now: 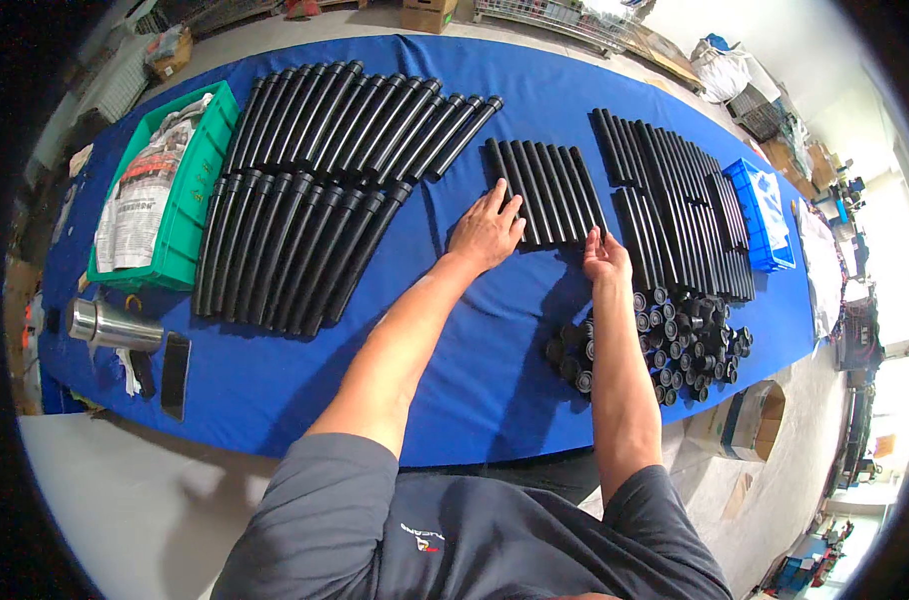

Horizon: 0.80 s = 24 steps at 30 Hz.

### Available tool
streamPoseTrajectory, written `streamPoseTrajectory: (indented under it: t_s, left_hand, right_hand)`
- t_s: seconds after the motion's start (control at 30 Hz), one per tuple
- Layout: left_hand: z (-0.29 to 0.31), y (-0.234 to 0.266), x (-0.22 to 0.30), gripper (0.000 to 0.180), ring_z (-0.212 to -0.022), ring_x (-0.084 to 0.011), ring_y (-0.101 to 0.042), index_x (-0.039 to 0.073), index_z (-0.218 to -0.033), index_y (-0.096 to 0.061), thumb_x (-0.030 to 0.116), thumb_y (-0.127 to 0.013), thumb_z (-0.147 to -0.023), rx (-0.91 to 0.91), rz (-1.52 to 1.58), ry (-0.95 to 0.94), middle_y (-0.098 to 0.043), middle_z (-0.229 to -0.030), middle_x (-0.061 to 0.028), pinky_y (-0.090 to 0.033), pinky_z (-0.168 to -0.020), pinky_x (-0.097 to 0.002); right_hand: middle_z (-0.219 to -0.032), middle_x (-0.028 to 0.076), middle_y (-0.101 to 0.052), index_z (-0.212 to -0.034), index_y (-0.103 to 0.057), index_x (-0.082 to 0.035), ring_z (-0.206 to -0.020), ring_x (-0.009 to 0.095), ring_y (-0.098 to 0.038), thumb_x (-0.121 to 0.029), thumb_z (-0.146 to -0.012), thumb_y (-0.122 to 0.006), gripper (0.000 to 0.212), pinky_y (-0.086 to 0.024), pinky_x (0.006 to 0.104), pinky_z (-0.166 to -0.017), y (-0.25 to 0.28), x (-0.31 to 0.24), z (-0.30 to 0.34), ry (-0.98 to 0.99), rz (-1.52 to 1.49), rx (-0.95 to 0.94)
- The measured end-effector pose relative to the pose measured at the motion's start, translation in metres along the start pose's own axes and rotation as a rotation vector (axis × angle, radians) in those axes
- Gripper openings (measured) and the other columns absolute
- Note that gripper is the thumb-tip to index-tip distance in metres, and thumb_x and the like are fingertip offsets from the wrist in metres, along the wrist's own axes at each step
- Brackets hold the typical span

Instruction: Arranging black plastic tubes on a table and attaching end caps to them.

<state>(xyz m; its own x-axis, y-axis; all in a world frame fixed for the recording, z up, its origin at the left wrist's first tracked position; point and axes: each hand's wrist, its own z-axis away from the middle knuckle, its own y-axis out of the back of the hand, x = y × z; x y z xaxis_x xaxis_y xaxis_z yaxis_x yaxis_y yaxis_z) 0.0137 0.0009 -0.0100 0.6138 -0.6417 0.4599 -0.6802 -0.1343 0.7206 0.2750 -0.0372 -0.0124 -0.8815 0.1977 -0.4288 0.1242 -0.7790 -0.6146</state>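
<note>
Left hand (pixel 487 232) was spread, right hand (pixel 607 258) narrow, flanking bare tubes (pixel 551 192) | left: capped tubes (pixel 281 236) seemed finished | right: caps (pixel 685 345) remained

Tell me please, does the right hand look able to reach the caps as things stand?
Likely yes: the right hand is at the middle group's rightmost tube, and the caps lie uncovered on both sides of its forearm; drawing back should suffice.

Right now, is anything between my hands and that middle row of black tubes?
Nothing visible. At the middle row of black tubes, your left hand is at the left edge, your right hand at the near right corner. The small black caps lie nearer you, not between.
</note>
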Motion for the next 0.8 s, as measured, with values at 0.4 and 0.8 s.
streamPoseTrajectory:
  t_s: [0.4, 0.8]
  left_hand:
    - [0.001, 0.003, -0.001, 0.045, -0.126, -0.0401, -0.052, 0.004, -0.131, -0.056, 0.032, -0.053, -0.095, -0.045, 0.014, 0.038, -0.042, -0.146, -0.0282, -0.043, -0.107, -0.0456]
    - [0.005, -0.002, -0.008, 0.043, -0.122, -0.0415, -0.055, 0.005, -0.129, -0.057, 0.031, -0.056, -0.094, -0.011, 0.018, 0.030, -0.044, -0.143, -0.0284, -0.046, -0.103, -0.0470]
  right_hand:
    - [-0.110, 0.029, -0.058, -0.119, -0.038, 0.016, -0.097, 0.040, -0.066, -0.002, -0.101, -0.037, 0.026, -0.064, 0.0434, -0.081, 0.007, 0.004, 0.002, -0.047, -0.180, -0.071]
    - [-0.101, 0.019, -0.058, -0.121, -0.045, 0.009, -0.098, 0.037, -0.063, -0.011, -0.095, -0.057, 0.035, -0.059, 0.0455, -0.078, -0.012, -0.011, 0.080, 0.225, 0.450, -0.187]
